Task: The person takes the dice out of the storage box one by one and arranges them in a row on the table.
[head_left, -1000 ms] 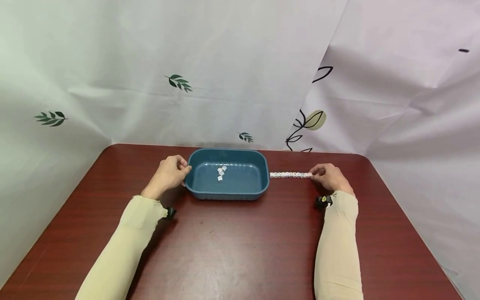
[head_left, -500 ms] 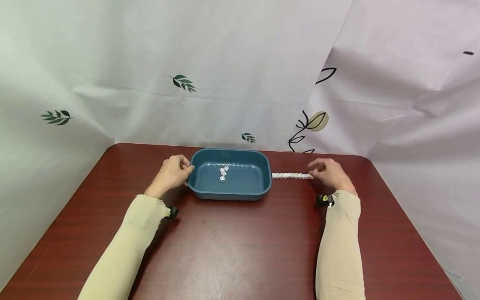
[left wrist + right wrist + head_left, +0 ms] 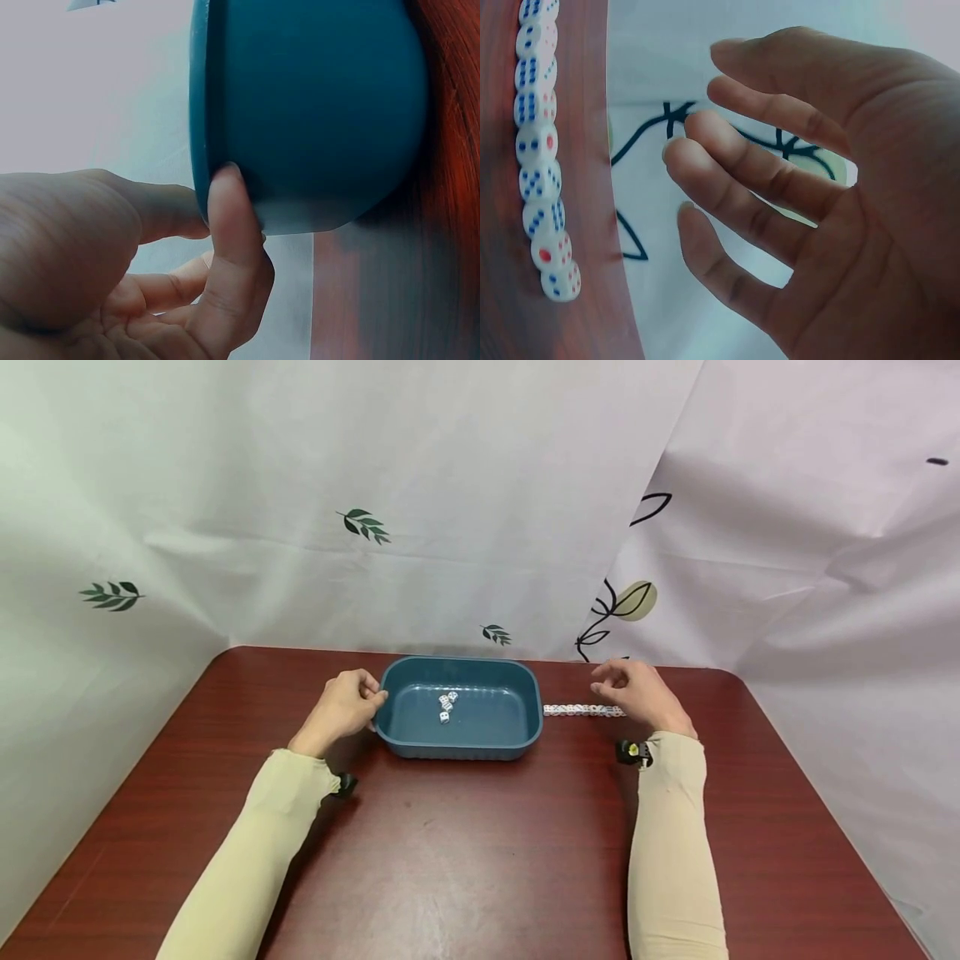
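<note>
A teal tub [image 3: 459, 740] sits at the middle of the dark red table [image 3: 465, 860], with three white dice [image 3: 447, 706] inside. My left hand [image 3: 343, 706] holds the tub's left rim [image 3: 201, 112], thumb on the outer wall and fingers over the edge. A straight row of several white dice [image 3: 583, 711] [image 3: 540, 165] lies on the table just right of the tub. My right hand [image 3: 634, 692] hovers above the row's right end, fingers loosely spread [image 3: 727, 187] and holding nothing.
A white cloth backdrop [image 3: 480, 510] printed with leaves hangs close behind the table's far edge. Small black wrist cameras [image 3: 632, 752] sit on both beige sleeves. The table's rounded far corners lie left and right.
My right hand let go of the dice row's right end, lifted and shifted left and away, fingers spreading. The left hand stays on the tub rim.
</note>
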Tool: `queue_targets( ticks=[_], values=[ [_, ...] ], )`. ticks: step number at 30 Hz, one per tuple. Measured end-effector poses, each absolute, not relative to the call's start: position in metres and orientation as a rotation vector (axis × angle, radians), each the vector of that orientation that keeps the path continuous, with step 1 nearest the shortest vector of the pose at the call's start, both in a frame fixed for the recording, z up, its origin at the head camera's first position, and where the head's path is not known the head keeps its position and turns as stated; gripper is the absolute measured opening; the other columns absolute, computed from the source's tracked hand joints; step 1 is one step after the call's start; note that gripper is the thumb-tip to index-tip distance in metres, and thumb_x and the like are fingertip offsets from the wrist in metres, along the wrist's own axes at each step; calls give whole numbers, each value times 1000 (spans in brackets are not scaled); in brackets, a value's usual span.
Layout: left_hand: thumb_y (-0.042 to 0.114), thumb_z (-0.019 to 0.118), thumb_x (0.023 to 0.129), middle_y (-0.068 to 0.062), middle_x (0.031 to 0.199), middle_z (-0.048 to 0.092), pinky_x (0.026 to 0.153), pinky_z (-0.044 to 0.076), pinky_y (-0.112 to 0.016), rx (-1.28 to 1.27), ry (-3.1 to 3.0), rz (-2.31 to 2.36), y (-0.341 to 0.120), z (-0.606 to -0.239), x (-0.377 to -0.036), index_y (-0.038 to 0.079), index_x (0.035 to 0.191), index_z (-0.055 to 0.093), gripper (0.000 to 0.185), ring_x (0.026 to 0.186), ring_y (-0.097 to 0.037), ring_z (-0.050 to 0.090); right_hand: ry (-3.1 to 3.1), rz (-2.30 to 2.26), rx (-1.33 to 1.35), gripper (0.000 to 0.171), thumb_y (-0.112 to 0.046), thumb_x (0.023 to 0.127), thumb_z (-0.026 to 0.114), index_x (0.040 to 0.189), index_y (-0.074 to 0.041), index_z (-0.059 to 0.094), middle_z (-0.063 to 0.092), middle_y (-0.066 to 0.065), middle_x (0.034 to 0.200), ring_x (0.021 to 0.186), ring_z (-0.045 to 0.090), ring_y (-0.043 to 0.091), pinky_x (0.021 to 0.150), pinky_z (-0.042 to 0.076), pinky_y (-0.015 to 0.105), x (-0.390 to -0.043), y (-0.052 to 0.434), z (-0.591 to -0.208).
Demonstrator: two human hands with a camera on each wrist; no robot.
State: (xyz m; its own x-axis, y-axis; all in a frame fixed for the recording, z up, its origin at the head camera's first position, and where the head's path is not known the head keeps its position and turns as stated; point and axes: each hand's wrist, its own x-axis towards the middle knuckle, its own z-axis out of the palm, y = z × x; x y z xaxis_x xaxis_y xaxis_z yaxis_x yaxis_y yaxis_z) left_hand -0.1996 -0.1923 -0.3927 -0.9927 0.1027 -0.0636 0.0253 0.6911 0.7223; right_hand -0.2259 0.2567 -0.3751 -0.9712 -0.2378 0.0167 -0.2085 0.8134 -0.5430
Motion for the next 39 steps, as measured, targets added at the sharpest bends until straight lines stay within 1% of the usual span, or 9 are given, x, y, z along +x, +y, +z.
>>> queue_targets(
  ticks=[4, 7, 12, 19, 26, 31, 39],
  values=[
    [13, 60, 102, -18, 91, 62, 61, 60, -30, 107, 2799, 1193, -192, -392, -200, -8, 108, 58, 21, 66, -33, 71, 2962, -886, -399, 25, -18, 99, 66, 120, -7, 70, 69, 13, 94, 85, 62, 21, 78, 49, 33, -227, 246, -373],
    [13, 60, 102, -17, 90, 62, 61, 60, -30, 106, 2801, 1190, -192, -392, -200, -7, 107, 58, 21, 67, -34, 71, 2959, -901, -417, 24, -19, 99, 66, 120, -10, 70, 69, 13, 93, 84, 61, 21, 77, 49, 33, -228, 236, -372],
    [13, 60, 102, -16, 89, 61, 61, 60, -30, 100, 2797, 1186, -192, -393, -199, -7, 106, 58, 20, 68, -35, 71, 2935, -950, -496, 23, -19, 97, 68, 118, -10, 71, 69, 12, 90, 81, 62, 21, 75, 49, 34, -229, 216, -372],
    [13, 59, 102, -17, 92, 64, 63, 60, -31, 100, 2794, 1177, -193, -394, -199, -7, 107, 59, 20, 66, -32, 72, 2945, -977, -551, 21, -19, 96, 71, 115, -11, 72, 67, 4, 86, 79, 62, 18, 73, 50, 32, -231, 191, -373],
    [13, 59, 102, -18, 92, 64, 65, 60, -32, 103, 2803, 1177, -192, -393, -200, -7, 107, 59, 20, 66, -31, 71, 2922, -1033, -651, 25, -18, 96, 71, 117, -5, 71, 67, 5, 85, 76, 62, 18, 70, 51, 32, -233, 162, -376],
    [14, 59, 103, -18, 93, 64, 64, 59, -31, 92, 2797, 1177, -193, -394, -200, -6, 107, 59, 21, 66, -30, 71, 2902, -1014, -716, 23, -16, 95, 72, 116, -6, 70, 67, 4, 85, 75, 62, 16, 69, 53, 31, -233, 142, -382],
    [14, 59, 103, -18, 93, 64, 64, 60, -31, 95, 2801, 1171, -192, -393, -200, -6, 107, 59, 20, 67, -31, 71, 2930, -998, -710, 22, -19, 93, 75, 111, -6, 72, 66, 4, 85, 78, 62, 17, 75, 54, 34, -229, 112, -391]
  ],
)
